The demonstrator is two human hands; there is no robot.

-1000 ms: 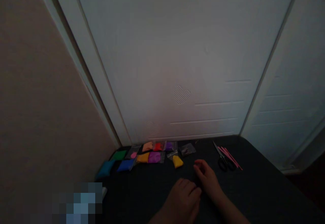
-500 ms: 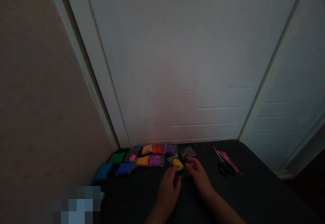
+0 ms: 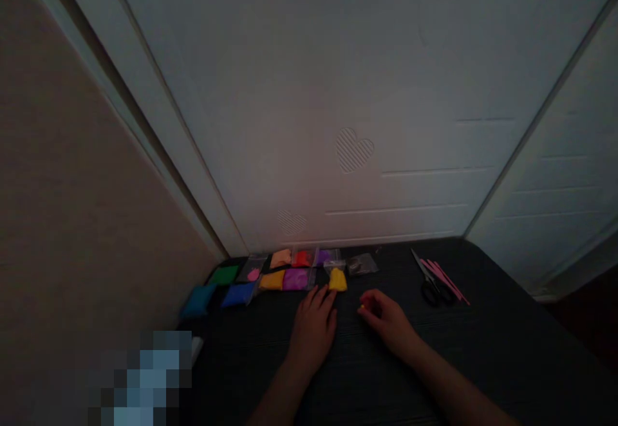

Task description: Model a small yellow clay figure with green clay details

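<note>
My left hand (image 3: 313,323) lies on the dark table with its fingers stretched out. Its fingertips reach the lower edge of a yellow clay packet (image 3: 338,279), a clear bag with a soft-looking yellow lump. To the right, my right hand (image 3: 389,323) is held with thumb and forefinger pinched together. A tiny yellow bit of clay (image 3: 362,307) shows between those fingertips. Just behind the hands lies a clear bag (image 3: 364,264) with something dull inside, too dark to name.
Orange (image 3: 271,280), magenta (image 3: 296,278), blue (image 3: 239,294), teal (image 3: 198,300) and green (image 3: 225,275) packets, among others, line the table's back left. Black-handled scissors (image 3: 429,284) and pink sticks (image 3: 449,279) lie on the right. A white panelled wall (image 3: 309,91) rises behind the table.
My right hand has drawn away from the yellow packet, a small yellow bit now in its pinch. My left fingers have straightened beside the packet. The view has tilted slightly.
</note>
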